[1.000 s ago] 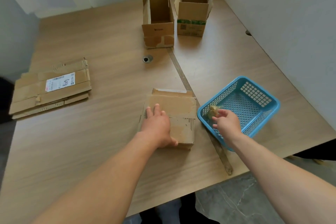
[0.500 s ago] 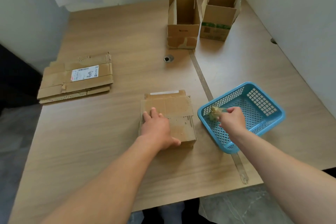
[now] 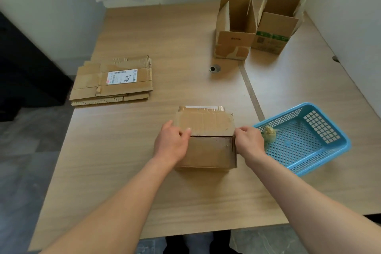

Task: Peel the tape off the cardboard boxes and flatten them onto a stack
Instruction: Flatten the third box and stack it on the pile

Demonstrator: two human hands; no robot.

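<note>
as our left hand (image 3: 172, 144) and right hand (image 3: 248, 143) pinch the box (image 3: 208, 150) at opposite ends of its flap seam, we judge it light and stiff, best pulled by the flaps.

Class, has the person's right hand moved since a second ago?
Yes. The right hand left the blue plastic basket and went leftward to the right edge of the brown cardboard box.

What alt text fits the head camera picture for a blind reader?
A person's left hand and right hand grip a cardboard box at its top seam on a wooden table. Flattened cardboard is stacked at left, a blue basket with a tape wad sits at right, two open boxes stand behind.
</note>
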